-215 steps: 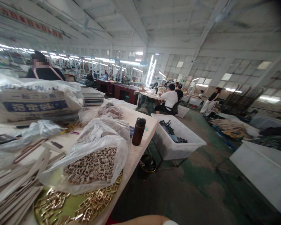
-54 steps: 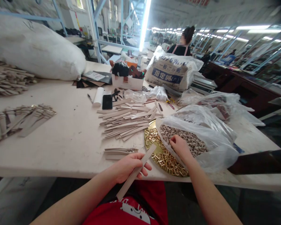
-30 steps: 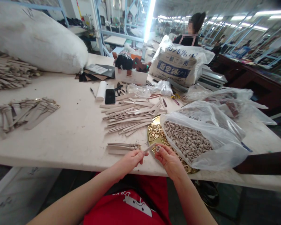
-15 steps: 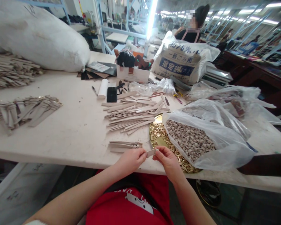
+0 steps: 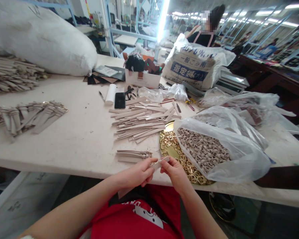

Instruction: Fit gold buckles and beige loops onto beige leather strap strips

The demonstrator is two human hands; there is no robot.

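A beige strap [image 5: 156, 164] stretches between my two hands near the table's front edge. My left hand [image 5: 139, 173] is closed around it, and a tail of the strap comes out below the palm. At the other end, my right hand [image 5: 173, 170] pinches the strap between thumb and fingers. A small shiny bit, perhaps a buckle, shows by my left fingertips. Just beyond my left hand lies a small stack of straps [image 5: 132, 155]. Gold buckles [image 5: 194, 171] fill a round gold tray [image 5: 173, 151] beside my right hand. A plastic bag of beige loops [image 5: 204, 146] rests over that tray.
Loose beige strips [image 5: 139, 121] lie mid-table. Straps with buckles [image 5: 31, 116] are piled at the left, below a big white sack [image 5: 47, 39]. A phone [image 5: 120, 100], a white roll [image 5: 111, 94] and a white box [image 5: 142, 79] stand farther back. Another person [image 5: 204, 36] is behind a printed bag.
My left hand has turned and shifted slightly left and down, so the strap's tail now shows below it. The strap's right end is tilted up more in my right fingers.
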